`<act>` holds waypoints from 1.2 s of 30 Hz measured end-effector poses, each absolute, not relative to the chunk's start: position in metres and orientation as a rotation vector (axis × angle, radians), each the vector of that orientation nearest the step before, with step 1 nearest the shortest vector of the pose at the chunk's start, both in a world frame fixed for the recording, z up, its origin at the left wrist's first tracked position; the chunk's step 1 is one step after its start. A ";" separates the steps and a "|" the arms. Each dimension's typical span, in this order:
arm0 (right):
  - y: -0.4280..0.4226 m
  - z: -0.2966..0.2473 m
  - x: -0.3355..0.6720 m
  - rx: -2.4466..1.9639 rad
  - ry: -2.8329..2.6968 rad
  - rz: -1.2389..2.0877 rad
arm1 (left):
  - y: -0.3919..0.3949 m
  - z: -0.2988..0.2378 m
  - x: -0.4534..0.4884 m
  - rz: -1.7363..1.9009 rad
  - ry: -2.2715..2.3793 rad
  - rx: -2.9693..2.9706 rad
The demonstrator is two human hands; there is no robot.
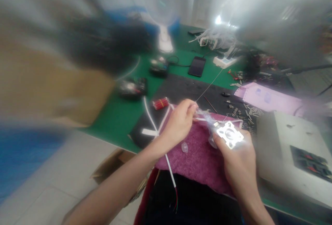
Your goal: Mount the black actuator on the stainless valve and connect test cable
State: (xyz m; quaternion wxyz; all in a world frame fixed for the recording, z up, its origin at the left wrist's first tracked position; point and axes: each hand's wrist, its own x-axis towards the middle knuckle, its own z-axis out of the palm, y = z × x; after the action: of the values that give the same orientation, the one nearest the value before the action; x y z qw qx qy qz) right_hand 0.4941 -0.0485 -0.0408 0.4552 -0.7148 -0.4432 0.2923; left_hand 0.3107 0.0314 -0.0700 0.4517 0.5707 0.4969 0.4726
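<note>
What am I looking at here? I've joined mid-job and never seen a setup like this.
There is no machine: these are a person's bare hands, filmed by one head-worn camera looking forward and down. The right hand holds a white plate; the left hand pinches what looks like clear film. Below is a pink cloth. A black mat lies on the green table, with a phone beyond and a red bundle left. The picture's edges are blurred.
</note>
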 end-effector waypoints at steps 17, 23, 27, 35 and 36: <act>-0.058 -0.049 0.513 -1.797 -1.087 0.691 | -0.085 -0.063 0.253 0.370 1.144 2.554; -0.054 -0.045 0.519 -1.824 -1.110 0.729 | -0.036 -0.034 0.236 0.534 1.242 2.721; -0.054 -0.037 0.518 -1.797 -1.062 0.782 | 0.042 -0.029 0.232 0.388 1.607 2.814; -0.061 -0.045 0.520 -1.566 -1.132 1.014 | 0.057 -0.028 0.247 0.481 1.577 2.800; -0.061 -0.046 0.519 -1.525 -1.167 1.012 | 0.044 -0.024 0.252 0.712 1.495 2.695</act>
State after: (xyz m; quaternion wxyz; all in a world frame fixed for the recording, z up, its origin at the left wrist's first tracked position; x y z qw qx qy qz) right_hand 0.5191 -0.0607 -0.0456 0.4667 -0.6213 -0.4755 0.4124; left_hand 0.2523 0.0439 -0.0236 -0.0106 0.8519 0.4727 0.2251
